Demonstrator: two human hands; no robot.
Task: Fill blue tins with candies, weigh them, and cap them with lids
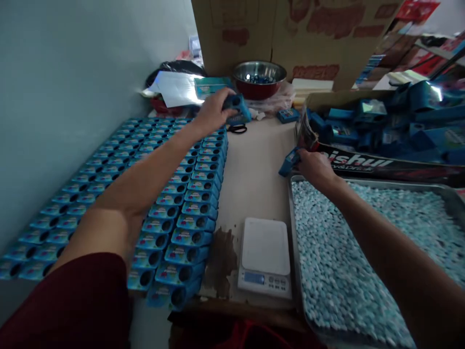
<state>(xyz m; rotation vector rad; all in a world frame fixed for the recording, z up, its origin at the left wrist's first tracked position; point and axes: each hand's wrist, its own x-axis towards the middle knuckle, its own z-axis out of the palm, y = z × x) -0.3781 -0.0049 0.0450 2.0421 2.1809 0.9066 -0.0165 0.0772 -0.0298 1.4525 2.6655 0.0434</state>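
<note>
My left hand (217,110) is closed around a small blue box (240,105) with a round hole, past the far end of the rows. Below and to its left stand many like blue boxes (192,222) in tight rows, each with a round dark opening facing up. My right hand (315,167) grips another small blue box (288,162), tilted, beside the corner of a printed carton (358,164). That carton is heaped with more blue boxes (374,114). Under my right forearm lies a metal tray (295,232) full of small pale blue and white pieces (348,257).
A white digital scale (266,247) sits at the table's front edge. Black-handled scissors (238,129), a loose blue box (287,115) and a steel bowl (259,72) with small dark pieces are farther back. A big cardboard box (283,34) stands behind, and a wall (65,72) borders the left.
</note>
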